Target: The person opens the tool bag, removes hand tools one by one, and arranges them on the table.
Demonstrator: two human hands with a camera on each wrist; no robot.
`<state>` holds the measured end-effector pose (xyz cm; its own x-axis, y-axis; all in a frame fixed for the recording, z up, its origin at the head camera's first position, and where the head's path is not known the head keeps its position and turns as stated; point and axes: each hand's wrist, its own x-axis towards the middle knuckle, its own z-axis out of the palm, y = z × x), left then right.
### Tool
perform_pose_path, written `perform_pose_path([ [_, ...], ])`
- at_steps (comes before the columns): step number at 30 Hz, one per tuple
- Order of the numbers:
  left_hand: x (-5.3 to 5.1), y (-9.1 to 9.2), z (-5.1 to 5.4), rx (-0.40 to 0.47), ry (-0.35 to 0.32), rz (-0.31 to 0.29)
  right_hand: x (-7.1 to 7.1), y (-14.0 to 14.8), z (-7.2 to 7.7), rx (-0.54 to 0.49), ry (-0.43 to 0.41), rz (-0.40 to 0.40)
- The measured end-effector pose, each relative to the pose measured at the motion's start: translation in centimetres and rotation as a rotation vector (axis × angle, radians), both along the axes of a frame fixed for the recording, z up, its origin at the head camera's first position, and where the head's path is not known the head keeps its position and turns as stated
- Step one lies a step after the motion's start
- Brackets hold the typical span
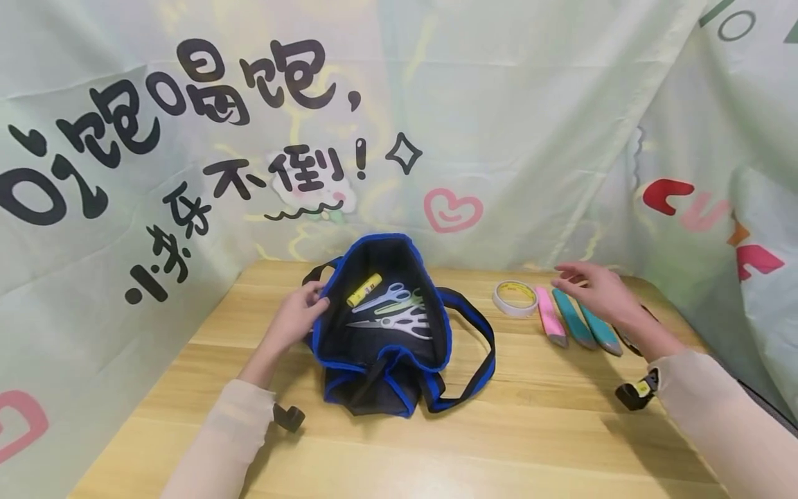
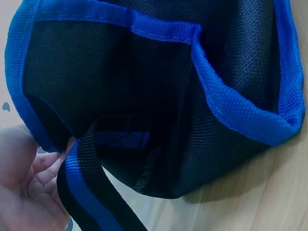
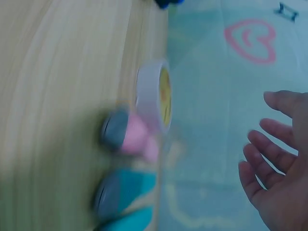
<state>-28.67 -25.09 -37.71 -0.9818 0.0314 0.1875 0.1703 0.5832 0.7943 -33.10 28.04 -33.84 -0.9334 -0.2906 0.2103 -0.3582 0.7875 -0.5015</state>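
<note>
A black tool bag (image 1: 380, 388) with blue trim stands wide open on the table. Inside it lie a yellow glue stick (image 1: 364, 290) and several pairs of scissors (image 1: 405, 323) with pale handles. My left hand (image 1: 298, 313) grips the bag's left rim, beside a black-and-blue strap (image 2: 82, 178); some fingertips are hidden behind the fabric. To the right, my right hand (image 1: 598, 291) hovers with extended fingers, holding nothing. Below and left of it are a slim pink tool (image 1: 550, 315) and two teal tools (image 1: 572, 317), all with grey ends; their kind is unclear.
A roll of white tape (image 1: 515, 299) lies left of the pink tool. The bag's other strap (image 1: 476, 346) loops out over the wooden table (image 1: 499, 450). A dark object (image 1: 628, 342) is partly hidden by my right arm. Printed cloth (image 1: 530, 138) hangs behind the table.
</note>
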Motion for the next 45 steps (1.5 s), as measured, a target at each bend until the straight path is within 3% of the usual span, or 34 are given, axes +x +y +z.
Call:
perform_pose_path([
  [17, 0.2, 0.2, 0.5, 0.006, -0.016, -0.01, -0.8, -10.0, 1.2, -0.041, -0.033, 0.361],
  [31, 0.2, 0.2, 0.4, 0.0, -0.029, -0.01, -0.7, -18.9, 2.3, -0.028, -0.076, 0.584],
  [35, 0.2, 0.2, 0.2, 0.004, -0.034, -0.016, -0.9, -21.5, 1.7, 0.006, -0.106, 0.621],
  [39, 0.2, 0.1, 0.0, -0.001, -0.033, -0.017, -1.3, -23.3, 0.9, 0.078, -0.089, 0.61],
  [45, 0.3, 0.0, 0.0, 0.005, -0.04, -0.025, -1.6, -25.8, -0.1, 0.1, -0.137, 0.605],
])
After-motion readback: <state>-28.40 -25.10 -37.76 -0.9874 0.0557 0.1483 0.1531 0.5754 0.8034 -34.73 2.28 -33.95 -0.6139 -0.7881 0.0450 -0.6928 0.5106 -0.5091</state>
